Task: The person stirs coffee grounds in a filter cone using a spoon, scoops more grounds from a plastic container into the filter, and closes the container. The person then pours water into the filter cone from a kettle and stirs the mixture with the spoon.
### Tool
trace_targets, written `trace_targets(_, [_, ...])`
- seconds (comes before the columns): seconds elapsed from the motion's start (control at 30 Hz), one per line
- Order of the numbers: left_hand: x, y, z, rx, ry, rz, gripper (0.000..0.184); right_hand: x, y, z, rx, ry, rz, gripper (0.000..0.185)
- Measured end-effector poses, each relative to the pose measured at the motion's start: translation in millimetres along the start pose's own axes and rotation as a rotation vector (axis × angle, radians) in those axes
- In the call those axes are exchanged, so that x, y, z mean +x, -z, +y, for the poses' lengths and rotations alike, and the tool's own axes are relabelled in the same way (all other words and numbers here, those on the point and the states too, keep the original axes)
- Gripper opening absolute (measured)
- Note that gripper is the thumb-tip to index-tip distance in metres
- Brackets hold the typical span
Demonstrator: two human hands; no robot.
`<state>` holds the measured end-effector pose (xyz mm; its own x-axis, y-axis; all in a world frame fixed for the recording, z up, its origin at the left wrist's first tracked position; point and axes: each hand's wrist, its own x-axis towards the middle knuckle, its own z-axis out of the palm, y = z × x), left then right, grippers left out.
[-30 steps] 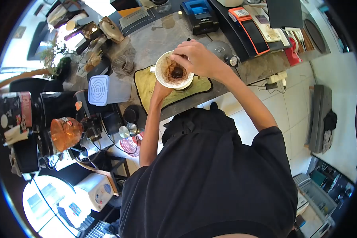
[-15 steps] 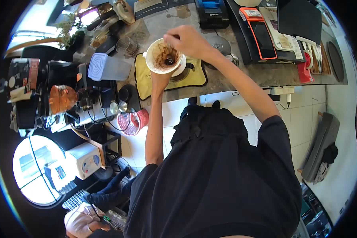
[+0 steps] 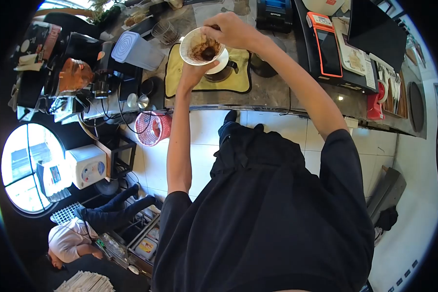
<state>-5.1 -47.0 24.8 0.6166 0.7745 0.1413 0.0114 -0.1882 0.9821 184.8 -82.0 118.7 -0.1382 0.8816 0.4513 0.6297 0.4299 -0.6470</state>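
My left hand (image 3: 194,74) is wrapped round a white cone dripper (image 3: 186,52) from below. A paper filter (image 3: 195,39) with wet brown coffee grounds lines the dripper. My right hand (image 3: 225,29) is closed at the dripper's upper rim, with its fingertips at the filter's edge; a dark handle end shows between them. Below and to the right, a glass server (image 3: 220,75) with a white top piece (image 3: 221,63) and a dark handle stands on a yellow cloth (image 3: 180,73).
A clear container (image 3: 148,53) with a blue lid, a drinking glass (image 3: 164,33) and a grinder (image 3: 75,75) stand left. At right are an orange card terminal (image 3: 328,51) and a printer (image 3: 274,17). A pink basket (image 3: 153,128) is on the floor; a person (image 3: 73,237) sits lower left.
The dripper has moved left and up off the server, now uncovered. My right hand has gone with it. The view has shifted, bringing the seated person into sight.
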Motion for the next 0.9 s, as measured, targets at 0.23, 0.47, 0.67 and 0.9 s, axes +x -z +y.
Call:
trace_targets(0.23, [-1,2,4,0.042,-0.022,0.009,0.058,2,-1,1,-0.091,0.158,0.04,0.027])
trace_targets(0.47, [0,4,-2,0.051,-0.003,-0.019,0.061,5,-4,-6,-0.06,-0.004,-0.029,0.029])
trace_targets(0.67, [0,1,-3,0.004,-0.065,-0.003,0.063,4,-7,-7,-0.005,0.022,0.038,0.028])
trace_targets(0.9, [-4,-2,3,-0.044,-0.06,0.007,0.067,2,24,-40,-0.074,-0.032,0.091,0.026])
